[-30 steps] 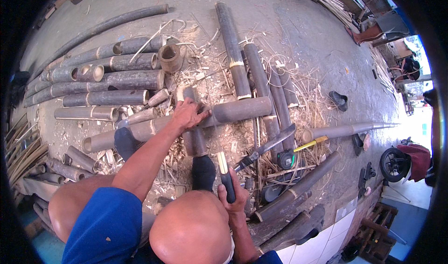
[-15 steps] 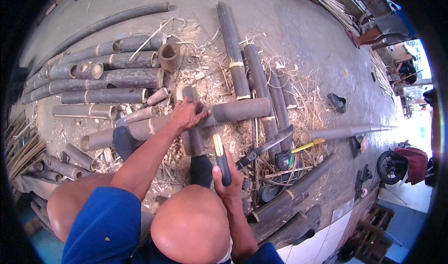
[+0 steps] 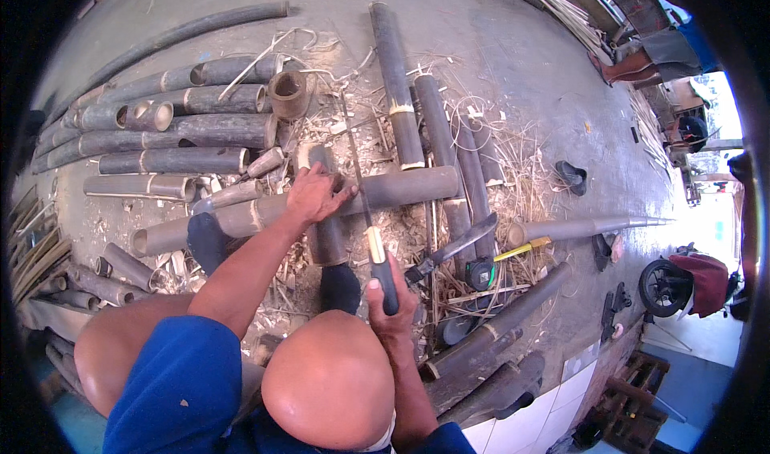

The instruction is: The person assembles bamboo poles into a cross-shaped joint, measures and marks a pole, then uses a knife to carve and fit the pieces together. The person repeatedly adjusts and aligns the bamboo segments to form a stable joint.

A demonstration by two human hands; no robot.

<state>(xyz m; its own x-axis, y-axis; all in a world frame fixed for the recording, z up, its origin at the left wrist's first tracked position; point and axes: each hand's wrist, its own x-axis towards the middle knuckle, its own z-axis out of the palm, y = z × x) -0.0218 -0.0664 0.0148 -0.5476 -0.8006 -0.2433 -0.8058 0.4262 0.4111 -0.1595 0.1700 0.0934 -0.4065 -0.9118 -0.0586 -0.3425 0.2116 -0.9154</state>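
Closest to you, beyond your bent knee [image 3: 329, 382], your right hand [image 3: 388, 300] has its fingers wrapped round the dark grip of a handsaw [image 3: 377, 245]. You hold it low, so its long blade points away from you and crosses over the bamboo tube [image 3: 413, 186]; whether the teeth have bitten is too fine to tell.

That tube lies crosswise in front of you, over a shorter bamboo piece [image 3: 327, 245] running away from you, which probably lifts it off the floor. Your left hand [image 3: 314, 195] rests on top just left of the blade, its fingers loosely spread rather than closed round the bamboo, likely steadying it against rolling. Your dark-socked foot [image 3: 207, 241] overlaps the tube toward its left end, perhaps as a brace.

To the right, a long knife [image 3: 457, 247] and a tape measure [image 3: 481, 273] with its yellow strip out lie near, seemingly within your reach. Farther out on the left, dark bamboo lengths [image 3: 200, 127] lie roughly side by side, maybe for tidiness, beside a short hollow section [image 3: 289, 105]. Well beyond, at upper right, stands another person [image 3: 678, 49].
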